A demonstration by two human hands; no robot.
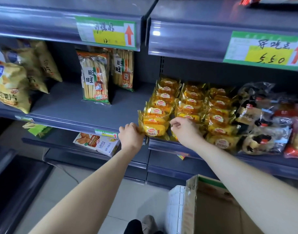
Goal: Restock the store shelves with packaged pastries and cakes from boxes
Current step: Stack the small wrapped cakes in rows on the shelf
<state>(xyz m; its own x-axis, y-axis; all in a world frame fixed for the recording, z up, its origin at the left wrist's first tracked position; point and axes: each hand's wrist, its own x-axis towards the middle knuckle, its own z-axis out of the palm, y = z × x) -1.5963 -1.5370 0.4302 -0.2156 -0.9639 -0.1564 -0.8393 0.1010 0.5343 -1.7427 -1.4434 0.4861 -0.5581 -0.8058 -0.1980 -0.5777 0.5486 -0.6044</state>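
Observation:
Three rows of yellow-wrapped cake packets [188, 105] stand on the grey middle shelf [73, 107]. My left hand [131, 135] pinches the left edge of the front packet [153, 128] of the left row, at the shelf's front lip. My right hand [185, 130] is just right of that packet, in front of the middle row, fingers curled; whether it holds a wrapper is hidden. An open cardboard box [212, 208] stands on the floor below my right arm, and its inside looks bare.
Dark-wrapped pastry packs [261, 119] lie right of the yellow rows. Rice-cracker bags [95, 76] and chip bags [9, 88] stand on the same shelf to the left. A white carton [97, 143] lies on the lower shelf. Price labels [107, 32] hang on the shelf above.

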